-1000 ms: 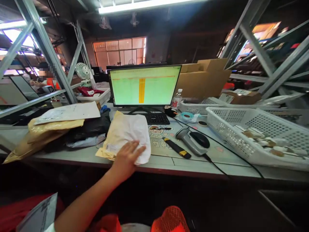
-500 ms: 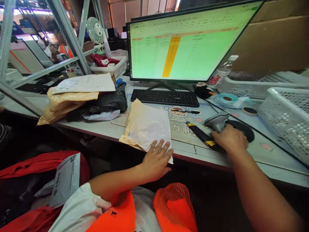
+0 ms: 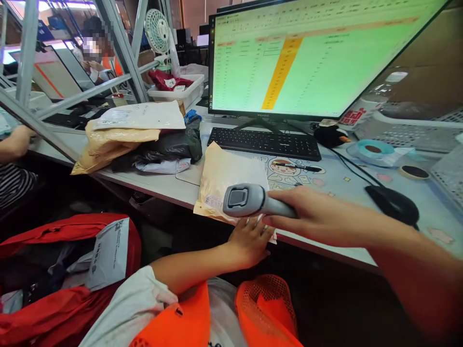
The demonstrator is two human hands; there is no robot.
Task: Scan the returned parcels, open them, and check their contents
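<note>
A barcode scanner [image 3: 244, 201], grey and rounded at the head, is gripped by its handle in my right hand [image 3: 307, 212]. Its head points left, over the lower part of a padded mailer [image 3: 231, 168] with a cream edge and white face. My left hand [image 3: 249, 245] lies with fingers stretched out on the mailer's near right corner, just below the scanner. A printed label [image 3: 214, 200] shows at the mailer's lower left. The scanner covers part of the mailer's front.
Behind the mailer are a keyboard [image 3: 264, 143] and a lit monitor [image 3: 289, 62]. A pile of parcels [image 3: 137, 120] lies to the left. On the right are a pen [image 3: 297, 166], a mouse [image 3: 392, 205] and a tape roll [image 3: 374, 148]. A red bag [image 3: 119, 231] sits below the desk; another person works beyond the frame.
My right hand has lifted the scanner off the desk and carried it left above the mailer. My left hand stays on the mailer. The view has shifted slightly.
</note>
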